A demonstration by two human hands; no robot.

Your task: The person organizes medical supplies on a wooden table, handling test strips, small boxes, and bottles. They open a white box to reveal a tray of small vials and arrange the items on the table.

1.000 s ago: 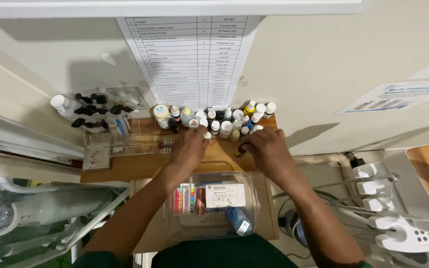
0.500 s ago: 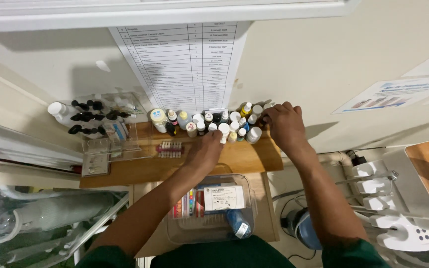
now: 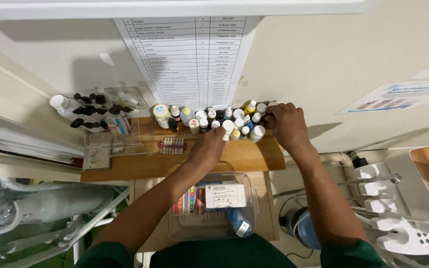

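Bottles stand in a tight bunch at the back of the wooden desk, upright against the wall. Seen from the head camera, both hands reach up into them. The left hand sits at the front of the bunch, its fingertips touching a small bottle with a white cap; it cannot be told if they pinch it. The right hand is at the right end of the row, fingers curled down over the last bottles there. The left hand is nearer the middle bottles. A clear box with a white packet sits below the desk.
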